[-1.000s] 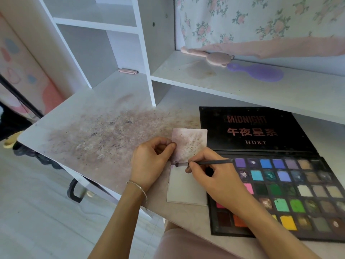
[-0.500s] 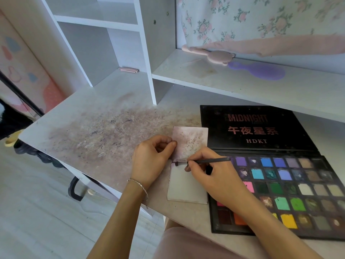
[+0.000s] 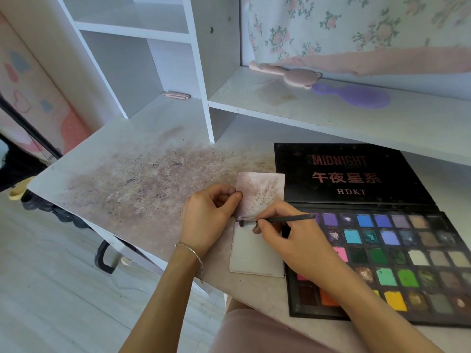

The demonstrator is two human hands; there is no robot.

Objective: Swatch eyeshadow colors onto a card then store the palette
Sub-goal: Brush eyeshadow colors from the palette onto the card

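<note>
**A:** Item one, the card?

**B:** Pale rectangular swatch card (image 3: 256, 253), flat on the dusty white desk (image 3: 122, 159), its upper half already stained mauve and speckled, its lower half mostly bare. My left hand (image 3: 207, 220) pins its left edge, thumb pressed on the stained part, the other fingers curled under.

**A:** Item two, the tool?

**B:** Thin dark eyeshadow brush (image 3: 277, 220), pinched near its tip end between thumb and fingertips of my right hand (image 3: 293, 240). Its tip touches the card at the line where stain meets bare paper, a small dark mark beside it.

**A:** Item three?

**B:** Large black eyeshadow palette with many coloured pans (image 3: 397, 253), open at three o'clock from the card, touching or just beside it (I cannot tell which).

**A:** Progress?

**B:** By my reckoning, mid-swatching: some colour is down, most of the lower card remains, and the palette is neither closed nor stored. The white shelf (image 3: 318, 115) at twelve o'clock looks a likely home.

**A:** Unseen?

**B:** My right hand and forearm hide the palette's left-hand pans; its right edge runs out of frame. Which shade loads the brush, I cannot make out.
</note>
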